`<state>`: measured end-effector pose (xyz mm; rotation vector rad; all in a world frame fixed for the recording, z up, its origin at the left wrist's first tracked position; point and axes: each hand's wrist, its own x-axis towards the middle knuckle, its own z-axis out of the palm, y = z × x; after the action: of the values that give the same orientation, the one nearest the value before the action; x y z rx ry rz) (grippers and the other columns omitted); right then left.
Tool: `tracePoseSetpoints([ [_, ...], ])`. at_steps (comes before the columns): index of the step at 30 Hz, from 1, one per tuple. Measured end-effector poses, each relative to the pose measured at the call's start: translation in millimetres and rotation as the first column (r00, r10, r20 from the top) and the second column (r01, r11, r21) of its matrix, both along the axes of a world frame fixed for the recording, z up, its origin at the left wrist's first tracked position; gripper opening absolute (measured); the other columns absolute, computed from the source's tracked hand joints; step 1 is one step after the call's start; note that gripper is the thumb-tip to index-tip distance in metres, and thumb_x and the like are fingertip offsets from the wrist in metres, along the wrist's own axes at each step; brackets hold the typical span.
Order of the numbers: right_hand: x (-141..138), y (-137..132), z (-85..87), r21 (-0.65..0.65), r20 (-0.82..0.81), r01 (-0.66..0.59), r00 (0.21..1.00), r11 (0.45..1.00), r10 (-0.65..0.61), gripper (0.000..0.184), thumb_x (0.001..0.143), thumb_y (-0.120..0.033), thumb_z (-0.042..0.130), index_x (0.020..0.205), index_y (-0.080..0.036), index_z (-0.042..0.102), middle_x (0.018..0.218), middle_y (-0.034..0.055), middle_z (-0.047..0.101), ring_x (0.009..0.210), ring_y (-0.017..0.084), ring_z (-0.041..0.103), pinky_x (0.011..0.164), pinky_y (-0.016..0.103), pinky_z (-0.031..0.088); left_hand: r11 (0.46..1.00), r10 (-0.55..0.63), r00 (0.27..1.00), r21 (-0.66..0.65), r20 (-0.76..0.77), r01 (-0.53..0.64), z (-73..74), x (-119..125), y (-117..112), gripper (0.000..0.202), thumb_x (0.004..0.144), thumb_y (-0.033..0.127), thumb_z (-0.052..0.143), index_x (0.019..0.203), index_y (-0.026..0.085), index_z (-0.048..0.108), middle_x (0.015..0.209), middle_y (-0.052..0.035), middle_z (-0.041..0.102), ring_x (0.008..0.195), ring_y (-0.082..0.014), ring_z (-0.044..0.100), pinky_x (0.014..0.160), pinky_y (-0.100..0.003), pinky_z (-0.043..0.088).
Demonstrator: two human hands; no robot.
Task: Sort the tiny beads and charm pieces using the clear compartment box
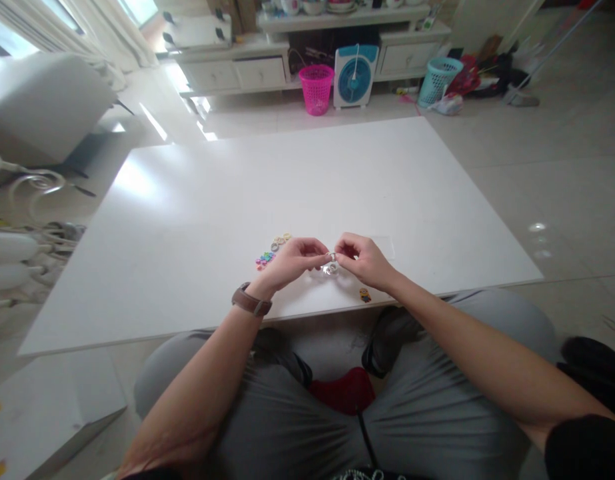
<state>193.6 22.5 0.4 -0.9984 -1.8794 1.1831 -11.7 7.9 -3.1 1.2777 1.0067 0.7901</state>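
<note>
My left hand (293, 261) and my right hand (363, 259) meet just above the near edge of a low white table (267, 193). Both pinch a small silvery ring-like piece (331, 263) between their fingertips; it is too small to name exactly. A brown watch strap circles my left wrist. Left of my left hand lie a cluster of small coloured beads or rings (264, 258) and a few pale rings (280, 241). A small yellow figure sticker or charm (365, 295) lies by the table edge under my right wrist.
A pink basket (316, 88), a blue-and-white box fan (356, 75) and a teal basket (438, 80) stand by a white cabinet at the far wall. A grey chair (42, 107) is at far left. My knees in grey trousers sit below the table edge.
</note>
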Motion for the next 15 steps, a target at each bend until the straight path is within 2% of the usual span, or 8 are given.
tracePoseSetpoints([
  [5,-0.6,0.4,-2.2,0.054,0.025,0.038,0.999,0.998,-0.039,0.008,0.08,-0.02,0.059,0.072,-0.02,0.058,0.068,-0.0028,0.054,0.063,0.013,0.048,0.06,0.028,0.036,0.992,0.118,0.991,0.033,0.068,-0.121,-4.2,5.7,-0.1,0.033,0.071,0.031,0.087,0.092,0.015,0.069,0.08,-0.004,0.073,0.073,-0.0131,0.068,0.069,-0.025,0.054],
  [11,-2.4,1.1,-3.5,0.09,0.037,0.062,0.997,0.994,-0.066,0.009,0.081,-0.019,0.06,0.072,-0.02,0.057,0.069,-0.0024,0.054,0.064,0.013,0.048,0.06,0.028,0.037,0.955,0.233,0.972,0.185,0.015,-0.232,-10.8,11.5,0.8,0.025,0.07,0.028,0.087,0.08,0.015,0.069,0.077,-0.0033,0.073,0.071,-0.0132,0.069,0.07,-0.027,0.057],
  [15,-3.2,1.2,-3.6,0.111,0.047,0.062,0.997,0.992,-0.068,0.01,0.082,-0.018,0.06,0.072,-0.02,0.057,0.07,-0.0023,0.055,0.064,0.013,0.049,0.059,0.028,0.038,0.945,0.25,0.968,0.223,-0.013,-0.241,-13.5,11.4,1.0,0.02,0.072,0.027,0.085,0.078,0.015,0.07,0.075,-0.0028,0.073,0.07,-0.0128,0.069,0.07,-0.026,0.057],
])
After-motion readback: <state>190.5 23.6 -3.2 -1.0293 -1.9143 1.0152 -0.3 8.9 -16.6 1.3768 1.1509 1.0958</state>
